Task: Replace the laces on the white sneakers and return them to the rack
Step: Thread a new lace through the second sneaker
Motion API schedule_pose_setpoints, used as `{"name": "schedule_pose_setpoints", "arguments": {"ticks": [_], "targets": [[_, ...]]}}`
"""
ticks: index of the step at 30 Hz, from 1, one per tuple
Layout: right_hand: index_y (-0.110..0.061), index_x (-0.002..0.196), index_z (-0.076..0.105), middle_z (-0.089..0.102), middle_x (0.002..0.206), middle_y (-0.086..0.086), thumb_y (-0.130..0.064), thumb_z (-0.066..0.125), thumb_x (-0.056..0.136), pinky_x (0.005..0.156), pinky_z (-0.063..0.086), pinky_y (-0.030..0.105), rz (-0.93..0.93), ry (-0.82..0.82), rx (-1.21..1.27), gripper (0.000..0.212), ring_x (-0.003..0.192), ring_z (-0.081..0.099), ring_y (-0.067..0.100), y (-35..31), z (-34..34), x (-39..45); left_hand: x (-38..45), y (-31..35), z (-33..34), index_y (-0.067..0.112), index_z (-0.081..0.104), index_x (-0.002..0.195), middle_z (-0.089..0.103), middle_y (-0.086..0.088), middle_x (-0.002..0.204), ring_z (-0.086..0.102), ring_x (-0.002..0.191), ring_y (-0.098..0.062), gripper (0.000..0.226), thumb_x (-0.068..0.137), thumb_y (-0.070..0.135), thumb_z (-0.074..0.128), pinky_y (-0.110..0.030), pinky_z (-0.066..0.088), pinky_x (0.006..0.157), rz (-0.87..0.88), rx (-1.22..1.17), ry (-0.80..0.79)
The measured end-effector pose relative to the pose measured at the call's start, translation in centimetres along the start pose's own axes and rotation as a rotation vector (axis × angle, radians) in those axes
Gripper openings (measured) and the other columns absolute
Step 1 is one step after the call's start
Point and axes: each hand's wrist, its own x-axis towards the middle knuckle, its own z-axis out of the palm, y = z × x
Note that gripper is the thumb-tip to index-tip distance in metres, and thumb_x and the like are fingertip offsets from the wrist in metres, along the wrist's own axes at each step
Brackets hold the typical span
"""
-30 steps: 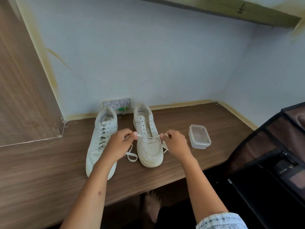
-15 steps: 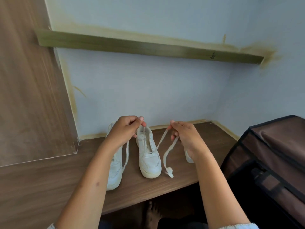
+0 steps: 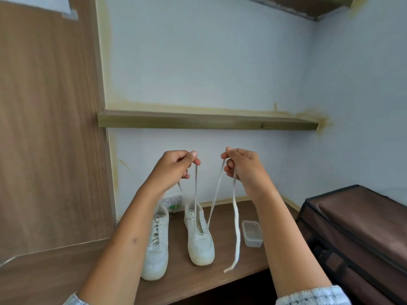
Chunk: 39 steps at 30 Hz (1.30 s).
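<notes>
Both hands are up, pinching one white lace (image 3: pixel 214 194): left hand (image 3: pixel 174 167) on one end, right hand (image 3: pixel 242 165) on the other, tail dangling. Behind, it's threaded through the right sneaker (image 3: pixel 199 236) on the wooden desk (image 3: pixel 222 280), beside the laced left sneaker (image 3: pixel 156 245).

Bare forearms, both. Short pale-blue speckled sleeve (image 3: pixel 312 296) with a white lacy hem at five o'clock; matching sleeve edge (image 3: pixel 73 300) peeking at seven o'clock.

The wooden table (image 3: pixel 220 280) carries two white sneakers (image 3: pixel 200 238) side by side, with a clear plastic container (image 3: pixel 252 233) nearby.
</notes>
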Motion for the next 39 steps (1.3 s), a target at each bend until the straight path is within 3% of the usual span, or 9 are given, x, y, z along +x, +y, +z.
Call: {"name": "schedule_pose_setpoints", "arguments": {"ticks": [4, 8, 15, 18, 21, 25, 28, 33, 39], "targets": [[-0.01, 0.083, 0.065, 0.048, 0.055, -0.005, -0.025, 0.049, 0.102, 0.068, 0.045, 0.027, -0.067, 0.017, -0.026, 0.029, 0.054, 0.052, 0.007, -2.0, -0.2, -0.5, -0.5, 1.3, -0.6, 0.018, 0.072, 0.081, 0.041, -0.005, 0.07, 0.045, 0.059, -0.012, 0.031, 0.099, 0.033, 0.052, -0.028, 0.052, 0.073, 0.024, 0.077, -0.018], [-0.009, 0.084, 0.066, 0.05, 0.053, -0.007, -0.026, 0.049, 0.102, 0.069, 0.044, 0.029, -0.075, 0.015, -0.049, 0.029, 0.058, 0.052, 0.009, -2.0, -0.6, -1.4, -1.5, 0.7, -1.2, 0.019, 0.073, 0.081, 0.048, 0.005, 0.065, 0.051, 0.061, -0.011, 0.031, 0.098, 0.035, 0.052, -0.035, 0.053, 0.079, -0.024, 0.101, -0.01], [-0.008, 0.086, 0.066, 0.052, 0.057, -0.005, -0.026, 0.049, 0.102, 0.063, 0.041, 0.025, -0.023, 0.011, -0.143, 0.03, 0.061, 0.049, 0.012, 1.5, -1.1, -1.1, -2.2, -1.4, -1.6, 0.012, 0.071, 0.076, 0.06, -0.001, 0.073, 0.055, 0.066, -0.014, 0.032, 0.098, 0.026, 0.053, -0.032, 0.049, 0.074, -0.113, 0.135, 0.047], [-0.007, 0.085, 0.066, 0.053, 0.06, -0.002, -0.025, 0.048, 0.102, 0.061, 0.039, 0.023, -0.004, 0.018, -0.214, 0.03, 0.06, 0.049, 0.012, 4.0, -1.3, -0.2, -1.7, -3.7, -1.7, 0.012, 0.071, 0.073, 0.065, -0.008, 0.073, 0.06, 0.067, -0.022, 0.03, 0.094, 0.024, 0.053, -0.037, 0.052, 0.076, -0.174, 0.324, 0.047], [-0.007, 0.085, 0.067, 0.054, 0.061, -0.002, -0.025, 0.049, 0.101, 0.058, 0.037, 0.022, 0.03, 0.026, -0.312, 0.03, 0.059, 0.049, 0.011, 7.3, -1.4, 1.3, -0.7, -7.4, -1.2, 0.005, 0.07, 0.076, 0.064, -0.01, 0.07, 0.056, 0.062, -0.028, 0.026, 0.087, 0.023, 0.054, -0.031, 0.045, 0.063, -0.271, 0.548, 0.017], [-0.011, 0.087, 0.067, 0.057, 0.067, 0.0, -0.028, 0.05, 0.101, 0.052, 0.036, 0.022, -0.017, 0.062, -0.439, 0.027, 0.058, 0.049, 0.013, 12.3, -1.4, 2.8, -0.1, -12.6, 0.5, 0.02, 0.058, 0.075, 0.065, -0.007, 0.076, 0.06, 0.067, -0.024, 0.015, 0.088, 0.026, 0.054, -0.03, 0.047, 0.062, -0.319, 0.762, 0.02], [-0.014, 0.091, 0.067, 0.062, 0.074, 0.004, -0.028, 0.051, 0.1, 0.058, 0.041, 0.027, -0.036, 0.12, -0.533, 0.023, 0.06, 0.052, 0.014, 16.5, -1.4, 3.7, 0.0, -16.5, 2.1, 0.024, 0.058, 0.075, 0.07, -0.01, 0.086, 0.066, 0.078, -0.025, 0.015, 0.089, 0.022, 0.053, -0.037, 0.053, 0.069, -0.316, 0.774, 0.028], [-0.017, 0.118, 0.059, 0.049, 0.119, 0.006, -0.028, 0.056, 0.097, 0.095, 0.044, 0.04, 0.105, 0.105, -0.832, 0.024, 0.102, 0.055, 0.026, 24.4, -1.2, 4.1, -0.3, -22.8, 5.9, 0.019, 0.072, 0.094, 0.07, 0.0, 0.092, 0.064, 0.084, -0.015, 0.018, 0.095, 0.022, 0.054, -0.036, 0.055, 0.076, -0.342, 0.667, -0.051], [-0.014, 0.121, 0.062, 0.055, 0.124, 0.004, -0.021, 0.058, 0.097, 0.086, 0.044, 0.024, 0.209, -0.149, -0.739, 0.025, 0.112, 0.057, 0.019, 30.6, 1.1, 2.4, -0.6, -27.7, 9.9, 0.016, 0.07, 0.098, 0.069, 0.004, 0.094, 0.065, 0.087, -0.013, 0.025, 0.09, 0.039, 0.064, -0.034, 0.054, 0.078, -0.332, 0.589, -0.083]]}}
